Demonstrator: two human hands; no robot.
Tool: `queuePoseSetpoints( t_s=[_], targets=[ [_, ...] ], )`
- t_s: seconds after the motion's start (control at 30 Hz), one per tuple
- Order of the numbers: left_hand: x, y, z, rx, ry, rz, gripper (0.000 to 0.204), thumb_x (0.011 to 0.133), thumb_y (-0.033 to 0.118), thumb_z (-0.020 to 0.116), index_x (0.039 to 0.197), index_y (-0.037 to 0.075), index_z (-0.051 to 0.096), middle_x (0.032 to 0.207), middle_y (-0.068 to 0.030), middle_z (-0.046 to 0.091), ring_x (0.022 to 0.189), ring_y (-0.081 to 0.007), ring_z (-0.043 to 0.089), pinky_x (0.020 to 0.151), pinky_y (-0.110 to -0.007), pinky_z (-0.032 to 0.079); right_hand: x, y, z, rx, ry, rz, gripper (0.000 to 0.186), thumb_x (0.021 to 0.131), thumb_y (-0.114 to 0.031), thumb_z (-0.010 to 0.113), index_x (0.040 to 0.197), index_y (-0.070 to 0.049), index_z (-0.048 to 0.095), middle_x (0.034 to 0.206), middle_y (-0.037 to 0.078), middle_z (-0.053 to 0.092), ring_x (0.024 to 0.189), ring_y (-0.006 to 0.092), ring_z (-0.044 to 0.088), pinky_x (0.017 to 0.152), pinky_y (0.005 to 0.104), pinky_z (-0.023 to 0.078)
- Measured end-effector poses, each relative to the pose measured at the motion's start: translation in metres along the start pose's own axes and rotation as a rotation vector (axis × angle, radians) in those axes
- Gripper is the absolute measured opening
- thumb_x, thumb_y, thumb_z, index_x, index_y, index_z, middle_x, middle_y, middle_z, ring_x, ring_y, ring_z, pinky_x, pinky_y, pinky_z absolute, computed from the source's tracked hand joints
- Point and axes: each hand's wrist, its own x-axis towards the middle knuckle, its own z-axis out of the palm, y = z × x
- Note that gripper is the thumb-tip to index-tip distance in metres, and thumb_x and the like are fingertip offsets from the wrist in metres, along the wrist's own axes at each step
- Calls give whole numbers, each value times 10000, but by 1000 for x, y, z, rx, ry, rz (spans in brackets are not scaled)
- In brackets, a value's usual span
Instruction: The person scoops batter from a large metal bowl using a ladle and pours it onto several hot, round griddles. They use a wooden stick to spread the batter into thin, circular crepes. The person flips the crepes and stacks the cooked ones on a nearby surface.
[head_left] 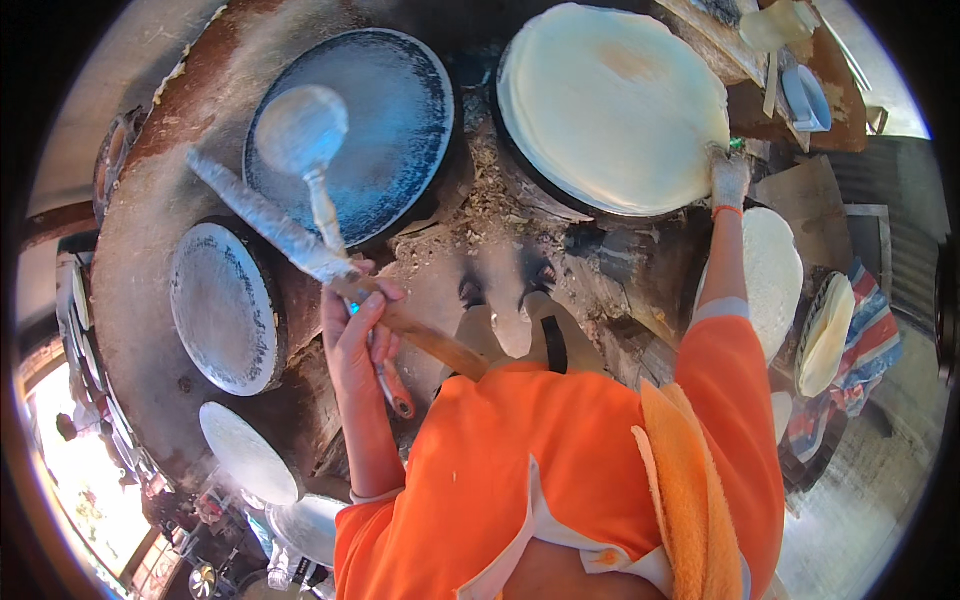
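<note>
Ladle, paddle | left hand: holding both | right hand: at flatbread edge, grip unclear

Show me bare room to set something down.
Bare: the brown stove-top left of the small pale griddle. Crowded: over the dark griddle, where the left hand extends ladle and paddle, and far right, among flatbreads and striped cloth.
</note>
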Motion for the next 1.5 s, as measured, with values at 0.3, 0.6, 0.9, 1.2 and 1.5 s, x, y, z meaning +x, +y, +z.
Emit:
queuePoseSetpoints(
  t_s=[0.3,0.6,0.9,1.2,1.5],
  targets=[
    [28,-8,-15,-94,-81,-43,303,812,-13,490,1093,37,389,865,-163,590,334,-37,351,333,-173,296,-92,-195,102,-586,-266,-422,981,722,-690,474,1356,19,236,1396,209,267,1301,362,228,1052,458,215],
    [4,-1,-30,-158,36,13,304,814,-20,477,1098,34,384,858,-171,598,320,-45,338,317,-179,267,-124,-242,155,-849,-389,-393,552,776,-436,517,1178,-59,489,1317,168,385,1198,315,402,923,483,365],
    [20,-1,-54,-224,-58,-41,288,834,-9,475,1101,51,386,865,-159,597,326,-46,327,323,-183,268,-32,-174,129,-578,-109,-684,325,785,-295,463,875,-24,618,914,202,615,885,353,590,738,419,477],
    [46,-10,-36,-19,-140,-117,346,821,17,512,1138,65,383,863,-127,601,341,-45,325,339,-174,274,91,-170,-126,-1,-321,-239,325,795,-232,551,997,20,584,867,94,627,769,159,596,673,301,488],
    [46,-56,62,97,-460,22,355,844,75,513,1168,21,378,876,-121,583,325,-53,320,315,-183,290,68,-23,-500,420,410,-130,198,738,-184,559,847,-31,622,750,53,606,648,157,581,580,330,485]
  ],
)
